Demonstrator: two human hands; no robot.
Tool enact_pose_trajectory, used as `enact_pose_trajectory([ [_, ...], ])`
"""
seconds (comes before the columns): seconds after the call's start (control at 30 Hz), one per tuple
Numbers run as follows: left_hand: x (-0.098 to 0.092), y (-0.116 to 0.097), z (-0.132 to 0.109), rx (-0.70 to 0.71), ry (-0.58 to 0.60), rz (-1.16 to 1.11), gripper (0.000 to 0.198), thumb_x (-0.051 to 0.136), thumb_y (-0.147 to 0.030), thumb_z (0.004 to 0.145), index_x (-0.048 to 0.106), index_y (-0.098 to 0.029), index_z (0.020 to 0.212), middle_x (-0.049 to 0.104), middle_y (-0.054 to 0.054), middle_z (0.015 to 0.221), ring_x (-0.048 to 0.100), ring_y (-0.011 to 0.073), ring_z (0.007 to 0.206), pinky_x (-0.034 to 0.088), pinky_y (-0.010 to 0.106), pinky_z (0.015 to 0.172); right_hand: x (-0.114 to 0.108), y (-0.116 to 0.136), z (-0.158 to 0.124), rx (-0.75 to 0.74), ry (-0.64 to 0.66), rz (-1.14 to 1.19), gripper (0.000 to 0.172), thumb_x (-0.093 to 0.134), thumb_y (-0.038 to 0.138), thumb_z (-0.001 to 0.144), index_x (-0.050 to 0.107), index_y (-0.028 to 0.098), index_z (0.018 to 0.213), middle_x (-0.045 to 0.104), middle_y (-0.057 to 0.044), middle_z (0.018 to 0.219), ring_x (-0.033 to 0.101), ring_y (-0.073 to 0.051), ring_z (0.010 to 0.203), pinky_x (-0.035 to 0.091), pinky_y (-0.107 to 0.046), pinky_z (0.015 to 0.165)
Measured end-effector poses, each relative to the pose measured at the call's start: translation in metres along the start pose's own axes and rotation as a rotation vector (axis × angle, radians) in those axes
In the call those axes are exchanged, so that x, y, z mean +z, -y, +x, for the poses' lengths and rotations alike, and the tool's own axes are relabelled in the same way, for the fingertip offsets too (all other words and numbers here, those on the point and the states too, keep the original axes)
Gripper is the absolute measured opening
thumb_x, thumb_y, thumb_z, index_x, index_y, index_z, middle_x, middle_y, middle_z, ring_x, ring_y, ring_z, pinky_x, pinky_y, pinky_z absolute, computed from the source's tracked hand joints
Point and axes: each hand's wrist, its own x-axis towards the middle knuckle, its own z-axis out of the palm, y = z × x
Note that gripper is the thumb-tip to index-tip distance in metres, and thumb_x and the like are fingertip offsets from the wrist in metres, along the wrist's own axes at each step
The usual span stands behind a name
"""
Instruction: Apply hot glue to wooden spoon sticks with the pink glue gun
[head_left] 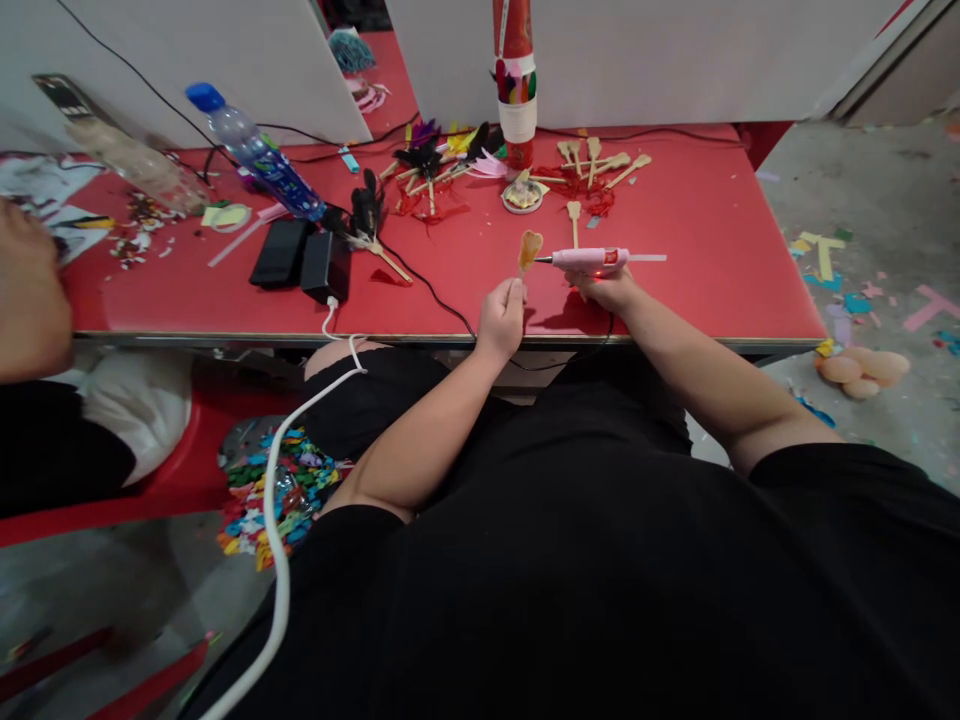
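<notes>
My left hand (pixel 501 318) is closed around the lower end of a small wooden stick with a wide, heart-like head (pixel 530 248), held upright over the table's front part. In my right hand (pixel 609 290) is a pink hot glue gun (pixel 592 260), its metal nozzle pointing left at the stick's head. Whether the nozzle touches the head I cannot tell. A pale glue stick (pixel 648 258) pokes out of the gun's back. Just behind the gun lies another wooden stick (pixel 574 222). More bare wooden sticks (pixel 596 160) rest on red netting farther back.
On the red table (pixel 442 260) stand a blue-capped bottle (pixel 262 160), a black box (pixel 325 268), a small dish (pixel 523 194) and stacked cups (pixel 517 115). Feathered sticks (pixel 427 165) lie behind. A white cable (pixel 279 500) crosses my left side. Another person's arm (pixel 30 295) is at far left.
</notes>
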Motion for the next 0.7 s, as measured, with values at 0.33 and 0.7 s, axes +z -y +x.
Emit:
enact_pose_trajectory([
  [0.33, 0.0003, -0.0065, -0.0041, 0.016, -0.043, 0.082, 0.054, 0.053, -0.062, 0.123, 0.058, -0.025, 0.083, 0.059, 0.002, 0.075, 0.056, 0.0199, 0.074, 0.043, 0.036, 0.073, 0.0052, -0.0043, 0.0065, -0.030, 0.026, -0.010, 0.042, 0.099, 0.060, 0.080, 0.093, 0.025, 0.101, 0.093, -0.011, 0.106, 0.088, -0.035, 0.111, 0.075, -0.050, 0.109],
  [0.7, -0.0014, -0.0046, -0.0044, 0.014, -0.031, 0.057, 0.061, 0.051, -0.072, 0.121, 0.055, -0.026, 0.082, 0.055, 0.002, 0.072, 0.054, 0.0201, 0.072, 0.041, 0.036, 0.071, 0.0032, -0.0046, 0.0052, -0.069, 0.009, -0.086, 0.025, 0.097, 0.047, 0.085, 0.090, 0.026, 0.096, 0.082, -0.007, 0.082, 0.087, -0.038, 0.104, 0.077, -0.049, 0.095],
])
